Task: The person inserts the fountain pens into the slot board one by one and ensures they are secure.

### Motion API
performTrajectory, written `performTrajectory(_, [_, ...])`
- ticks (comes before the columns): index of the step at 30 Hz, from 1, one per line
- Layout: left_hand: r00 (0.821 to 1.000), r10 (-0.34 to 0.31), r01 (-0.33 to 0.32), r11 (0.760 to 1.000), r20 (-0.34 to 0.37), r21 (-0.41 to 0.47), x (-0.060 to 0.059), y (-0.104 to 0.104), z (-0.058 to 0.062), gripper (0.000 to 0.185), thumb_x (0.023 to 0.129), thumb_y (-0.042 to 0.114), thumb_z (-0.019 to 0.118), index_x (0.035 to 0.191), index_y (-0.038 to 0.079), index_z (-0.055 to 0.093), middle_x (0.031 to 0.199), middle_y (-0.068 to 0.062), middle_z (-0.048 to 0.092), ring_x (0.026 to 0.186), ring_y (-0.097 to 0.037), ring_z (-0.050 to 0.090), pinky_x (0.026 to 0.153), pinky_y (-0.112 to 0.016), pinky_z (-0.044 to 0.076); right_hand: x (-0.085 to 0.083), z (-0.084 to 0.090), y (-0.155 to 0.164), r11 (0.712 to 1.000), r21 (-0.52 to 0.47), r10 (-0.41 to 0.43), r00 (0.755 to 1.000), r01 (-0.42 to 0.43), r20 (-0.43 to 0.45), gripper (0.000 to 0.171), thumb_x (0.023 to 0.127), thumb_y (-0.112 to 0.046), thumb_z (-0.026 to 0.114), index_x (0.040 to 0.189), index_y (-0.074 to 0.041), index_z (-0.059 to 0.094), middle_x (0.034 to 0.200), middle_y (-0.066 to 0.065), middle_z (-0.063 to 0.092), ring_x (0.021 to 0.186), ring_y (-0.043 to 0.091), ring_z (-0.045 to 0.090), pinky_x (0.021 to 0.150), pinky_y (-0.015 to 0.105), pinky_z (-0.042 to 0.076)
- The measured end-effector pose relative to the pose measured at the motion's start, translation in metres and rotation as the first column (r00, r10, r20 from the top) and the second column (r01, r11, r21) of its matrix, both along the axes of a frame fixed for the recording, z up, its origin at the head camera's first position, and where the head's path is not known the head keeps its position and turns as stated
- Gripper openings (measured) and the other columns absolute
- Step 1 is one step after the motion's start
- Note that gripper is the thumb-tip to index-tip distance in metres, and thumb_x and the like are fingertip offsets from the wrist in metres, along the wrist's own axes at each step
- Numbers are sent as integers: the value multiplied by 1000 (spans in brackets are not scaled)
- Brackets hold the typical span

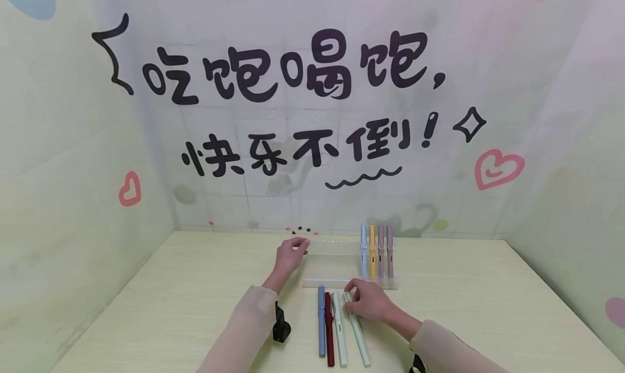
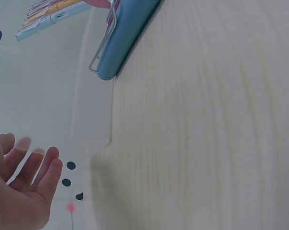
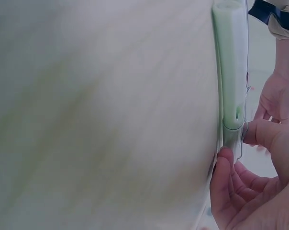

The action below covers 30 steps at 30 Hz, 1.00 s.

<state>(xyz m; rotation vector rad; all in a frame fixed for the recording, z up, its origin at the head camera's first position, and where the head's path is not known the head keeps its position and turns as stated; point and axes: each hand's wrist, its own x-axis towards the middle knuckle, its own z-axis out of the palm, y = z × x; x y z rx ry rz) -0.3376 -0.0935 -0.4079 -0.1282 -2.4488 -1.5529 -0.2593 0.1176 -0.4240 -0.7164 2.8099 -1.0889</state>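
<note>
A clear plastic pen rack stands mid-table with several pastel pens upright at its right end. My left hand touches the rack's upper left end; in the left wrist view its fingers are straight against the clear plastic. In front of the rack lie a blue pen, a dark red pen, a mint pen and a pale green pen. My right hand pinches the pale green pen near its clip, thumb on one side and fingers below.
The pale wooden table sits in a corner of walls covered with printed characters and hearts. A black wrist strap is beside my left forearm. In the left wrist view the blue pen lies close by.
</note>
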Motion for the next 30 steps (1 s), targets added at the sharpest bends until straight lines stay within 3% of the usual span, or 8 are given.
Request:
performTrajectory(3, [999,-13,13,1000,-46,3,-3,-2,-4,32,88,27,54,99,-1,63,89,-11,61,76,-23,62,67,-32,50,0,-1,1,1000,-25,3,1000,-2,10,27,73,-10,69,94,-1,55,63,-4,49,53,9,45,46,23,40])
performTrajectory(7, [998,-17,17,1000,-58,6,-4,-3,-6,34,87,30,55,98,-1,64,88,-11,61,74,-21,62,66,-32,50,0,-1,1,997,-77,12,999,-8,46,27,74,-8,69,96,0,55,63,-2,51,52,10,47,45,23,42])
performTrajectory(14, [1000,6,-6,1000,1,2,1,0,0,25,88,18,55,100,-3,63,92,-13,61,81,-27,62,70,-33,50,0,-1,3,986,-164,22,993,-3,116,28,74,-5,68,98,1,54,65,1,51,51,11,49,44,25,46])
performTrajectory(22, [1000,0,0,1000,-8,-2,0,0,0,26,89,18,54,100,-3,62,91,-13,61,81,-28,62,69,-33,50,-2,-2,7,959,-282,71,986,-27,149,31,75,-4,67,101,5,52,67,4,53,52,15,51,45,27,47])
performTrajectory(30, [1000,-3,3,1000,-10,2,1,0,0,26,89,18,54,101,-4,62,91,-13,60,81,-28,62,69,-33,50,3,7,6,946,-323,98,979,-37,177,29,79,-1,62,105,4,52,70,5,53,55,19,53,49,32,48])
